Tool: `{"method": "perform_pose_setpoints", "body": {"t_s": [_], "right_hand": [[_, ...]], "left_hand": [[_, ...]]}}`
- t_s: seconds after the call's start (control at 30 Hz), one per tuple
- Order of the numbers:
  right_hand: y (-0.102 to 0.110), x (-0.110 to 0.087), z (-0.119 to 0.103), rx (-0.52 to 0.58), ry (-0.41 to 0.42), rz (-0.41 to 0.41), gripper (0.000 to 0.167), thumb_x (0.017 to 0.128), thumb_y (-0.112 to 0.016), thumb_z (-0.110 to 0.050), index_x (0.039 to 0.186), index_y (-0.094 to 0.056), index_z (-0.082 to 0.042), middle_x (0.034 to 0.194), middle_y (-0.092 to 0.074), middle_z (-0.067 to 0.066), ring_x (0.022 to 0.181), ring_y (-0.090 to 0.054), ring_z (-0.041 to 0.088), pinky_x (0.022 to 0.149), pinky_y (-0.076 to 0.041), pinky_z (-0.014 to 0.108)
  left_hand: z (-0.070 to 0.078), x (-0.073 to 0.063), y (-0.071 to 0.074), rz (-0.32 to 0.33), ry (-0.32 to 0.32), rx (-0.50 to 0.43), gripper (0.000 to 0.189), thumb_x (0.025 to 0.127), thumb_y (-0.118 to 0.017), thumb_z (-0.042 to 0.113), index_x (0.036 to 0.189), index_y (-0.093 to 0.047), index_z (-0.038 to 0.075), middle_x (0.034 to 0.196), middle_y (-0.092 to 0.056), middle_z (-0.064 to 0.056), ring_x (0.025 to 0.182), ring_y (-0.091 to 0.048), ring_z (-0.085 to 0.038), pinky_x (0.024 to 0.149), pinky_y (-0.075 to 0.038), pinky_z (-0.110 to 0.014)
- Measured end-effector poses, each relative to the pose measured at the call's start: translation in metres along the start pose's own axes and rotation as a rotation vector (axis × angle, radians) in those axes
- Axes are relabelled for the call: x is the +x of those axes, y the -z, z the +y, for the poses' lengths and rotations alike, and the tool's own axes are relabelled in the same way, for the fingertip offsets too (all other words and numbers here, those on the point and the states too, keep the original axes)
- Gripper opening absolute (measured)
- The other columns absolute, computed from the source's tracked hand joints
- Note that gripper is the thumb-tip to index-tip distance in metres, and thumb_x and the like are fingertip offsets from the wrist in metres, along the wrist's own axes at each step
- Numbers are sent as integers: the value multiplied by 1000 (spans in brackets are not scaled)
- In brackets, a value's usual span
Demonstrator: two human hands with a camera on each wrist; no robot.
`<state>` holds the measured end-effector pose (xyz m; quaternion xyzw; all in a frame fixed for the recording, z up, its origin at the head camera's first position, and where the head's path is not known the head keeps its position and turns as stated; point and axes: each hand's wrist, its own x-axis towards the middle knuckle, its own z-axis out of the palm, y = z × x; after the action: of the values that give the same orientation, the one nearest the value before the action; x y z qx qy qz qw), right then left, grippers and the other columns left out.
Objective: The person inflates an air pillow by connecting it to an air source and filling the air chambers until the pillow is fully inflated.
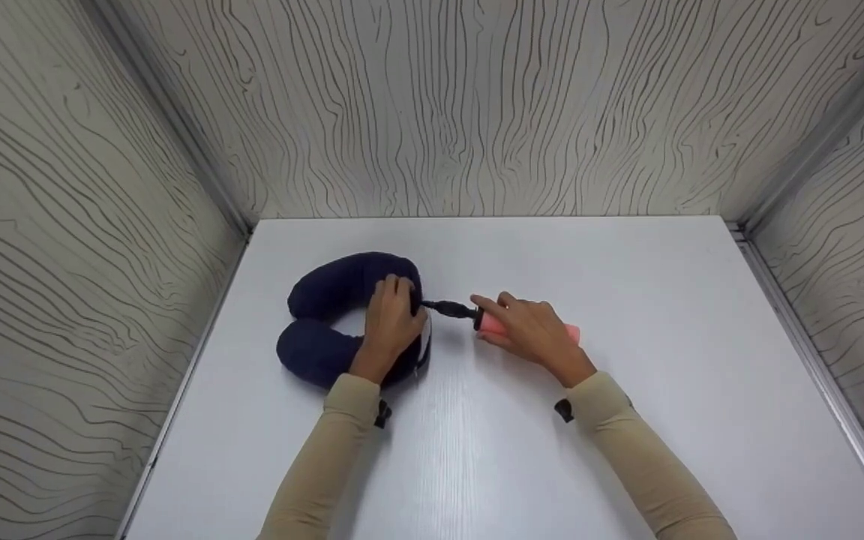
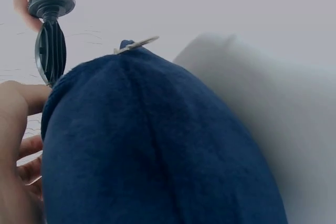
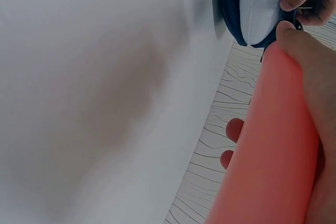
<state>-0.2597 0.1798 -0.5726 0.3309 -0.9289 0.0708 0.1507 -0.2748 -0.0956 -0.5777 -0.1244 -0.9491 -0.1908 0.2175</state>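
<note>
A dark blue U-shaped neck pillow (image 1: pixel 316 352) lies on the table, its gap facing left. My left hand (image 1: pixel 394 319) grips its right side, thumb and fingers around the edge where a black nozzle (image 1: pixel 453 308) meets it. That nozzle, ribbed and bulging in the left wrist view, belongs to a pink hand pump (image 3: pixel 268 140). My right hand (image 1: pixel 533 330) holds the pump's smooth round body, fingers wrapped around it. A white inner part (image 3: pixel 261 9) shows through the pillow's open cover. The nozzle's tip is hidden by the left fingers.
The white table (image 1: pixel 664 300) meets wood-patterned panels (image 1: pixel 477 112) at the back and both sides. A zip pull (image 2: pixel 137 44) sticks up from the pillow's cover. Dark wrist-worn devices (image 1: pixel 564 409) show near both sleeves.
</note>
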Motion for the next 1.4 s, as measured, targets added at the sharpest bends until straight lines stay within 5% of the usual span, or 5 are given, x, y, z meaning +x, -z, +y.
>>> {"method": "perform_pose_setpoints", "body": {"t_s": [0.53,0.73,1.13,1.4], "right_hand": [[0,1,4,-9,-5,-22,59,98,-72,-54,149,-59,-26,106,-69,7,63,-58,20,49,-48,33],[0,2,3,-15,-10,-44,56,100,-69,-55,147,-59,-25,106,-70,8,64,-62,22,53,-55,37],[1,1,5,0,-18,-69,53,101,-68,-54,145,-60,-23,106,-71,6,65,-60,20,56,-54,35],[0,-2,7,17,0,-24,52,100,-69,-54,141,-62,-22,99,-70,6,60,-51,17,52,-49,32]], "left_hand": [[-13,-3,6,48,-53,-210,13,90,-74,-2,101,-78,-2,100,-64,-17,89,-66,-30,81,-62,-42],[-14,-4,5,21,-44,-195,11,92,-71,1,100,-79,0,103,-62,-17,92,-62,-31,82,-61,-42],[-13,-2,5,-33,20,-229,12,90,-78,2,102,-80,1,109,-67,-19,98,-63,-35,88,-62,-45],[-13,1,3,-71,4,-215,15,88,-79,2,102,-79,1,104,-67,-15,96,-65,-32,87,-62,-44]]}}
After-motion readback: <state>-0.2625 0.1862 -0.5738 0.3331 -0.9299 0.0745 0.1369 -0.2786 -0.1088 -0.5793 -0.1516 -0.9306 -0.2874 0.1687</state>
